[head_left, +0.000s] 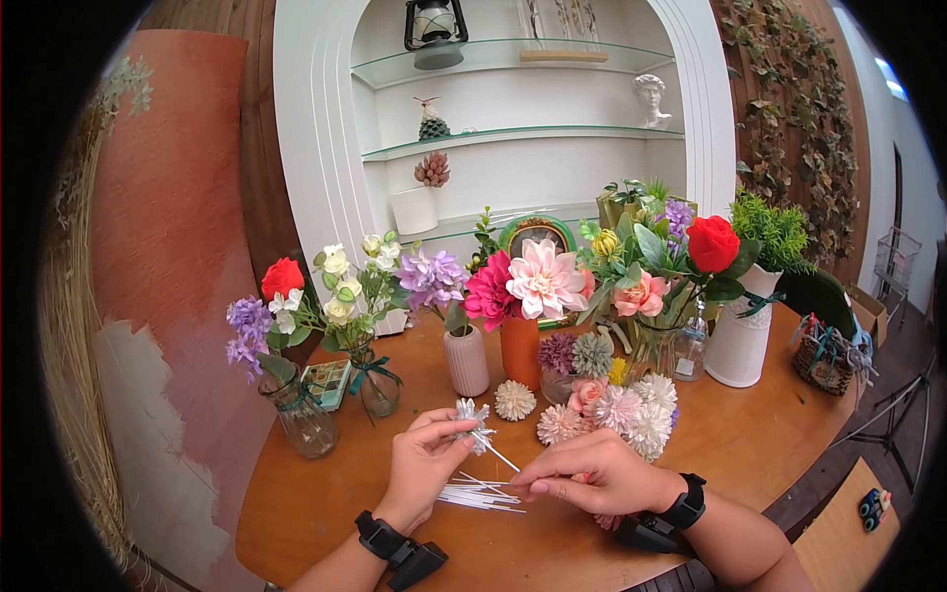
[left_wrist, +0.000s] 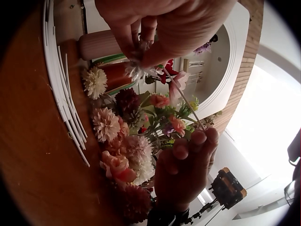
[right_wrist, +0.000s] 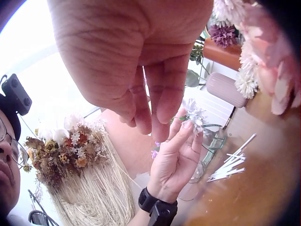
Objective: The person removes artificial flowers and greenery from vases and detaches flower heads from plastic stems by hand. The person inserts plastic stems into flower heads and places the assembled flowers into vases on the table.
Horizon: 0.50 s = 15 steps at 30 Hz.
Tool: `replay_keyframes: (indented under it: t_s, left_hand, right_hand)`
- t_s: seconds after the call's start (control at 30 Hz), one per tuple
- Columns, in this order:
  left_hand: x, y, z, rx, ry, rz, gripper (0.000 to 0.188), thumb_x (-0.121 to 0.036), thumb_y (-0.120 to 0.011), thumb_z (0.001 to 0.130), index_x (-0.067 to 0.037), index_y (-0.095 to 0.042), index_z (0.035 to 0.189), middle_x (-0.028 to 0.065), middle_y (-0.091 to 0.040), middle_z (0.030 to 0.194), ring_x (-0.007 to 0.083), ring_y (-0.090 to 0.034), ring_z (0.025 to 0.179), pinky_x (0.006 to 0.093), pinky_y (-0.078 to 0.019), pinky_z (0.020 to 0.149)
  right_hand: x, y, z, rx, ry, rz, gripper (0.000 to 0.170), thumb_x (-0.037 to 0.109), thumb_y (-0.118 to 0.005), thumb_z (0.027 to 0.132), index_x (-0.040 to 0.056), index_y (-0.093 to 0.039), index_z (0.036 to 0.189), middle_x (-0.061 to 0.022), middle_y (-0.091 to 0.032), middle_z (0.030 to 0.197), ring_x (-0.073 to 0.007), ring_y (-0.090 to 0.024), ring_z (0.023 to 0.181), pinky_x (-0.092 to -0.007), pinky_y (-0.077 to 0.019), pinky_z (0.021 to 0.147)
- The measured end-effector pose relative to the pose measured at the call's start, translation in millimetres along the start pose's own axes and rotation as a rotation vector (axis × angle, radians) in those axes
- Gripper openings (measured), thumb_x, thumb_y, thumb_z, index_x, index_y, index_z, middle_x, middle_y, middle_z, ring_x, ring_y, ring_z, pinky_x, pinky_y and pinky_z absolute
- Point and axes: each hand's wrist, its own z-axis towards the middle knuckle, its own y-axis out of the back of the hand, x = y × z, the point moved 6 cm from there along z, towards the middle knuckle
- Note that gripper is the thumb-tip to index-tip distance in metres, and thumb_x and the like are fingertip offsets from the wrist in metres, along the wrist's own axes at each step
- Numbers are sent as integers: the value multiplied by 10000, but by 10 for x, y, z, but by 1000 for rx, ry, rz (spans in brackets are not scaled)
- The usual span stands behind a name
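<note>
My left hand [head_left: 424,469] pinches a silvery-white flower head [head_left: 473,418] between thumb and fingers, above the table. A thin white stick [head_left: 503,457] slants from the flower toward my right hand [head_left: 604,472], whose fingertips pinch its far end. In the left wrist view the stick [left_wrist: 183,98] runs from the flower [left_wrist: 139,70] to the right hand's fingertips. Beneath the hands lies a loose pile of white sticks [head_left: 481,494]. From the right wrist the flower [right_wrist: 194,115] shows in the left hand [right_wrist: 171,162], and the right hand's grip is hidden.
Several pale and pink flower heads [head_left: 619,407] lie right of the hands, with a cream one [head_left: 515,401] behind. Vases of flowers line the wooden table's [head_left: 296,513] back: glass [head_left: 309,424], pink [head_left: 467,363], orange [head_left: 521,350] and white [head_left: 740,340]. A basket [head_left: 827,365] stands far right.
</note>
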Motion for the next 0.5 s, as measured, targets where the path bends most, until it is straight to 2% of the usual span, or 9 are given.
replay_keyframes:
  t_s: [0.1, 0.3, 0.5]
  left_hand:
    - [9, 10, -3, -1, 0, 16, 230, 90, -640, 864, 63, -684, 1088, 97, -512, 1212, 168, -585, 1070, 292, -518, 931]
    - [-9, 6, -9, -12, -13, 32, 221, 104, -637, 855, 53, -693, 1063, 84, -538, 1138, 162, -591, 1049, 287, -521, 916]
    - [9, 24, -1, -12, -9, 27, 215, 106, -641, 857, 62, -691, 1061, 88, -513, 1142, 175, -609, 1051, 284, -541, 935]
  right_hand:
    - [-3, -3, -3, 0, 2, 7, 182, 88, -635, 923, 29, -705, 1081, -111, -718, 906, -216, -697, 767, -316, -544, 701]
    - [-9, -5, -5, 6, 19, -11, 183, 86, -635, 921, 36, -707, 1082, -110, -718, 905, -215, -695, 763, -315, -543, 699]
    - [-6, -10, -4, 9, 17, 1, 183, 82, -635, 920, 35, -708, 1081, -110, -720, 909, -213, -695, 759, -314, -543, 696]
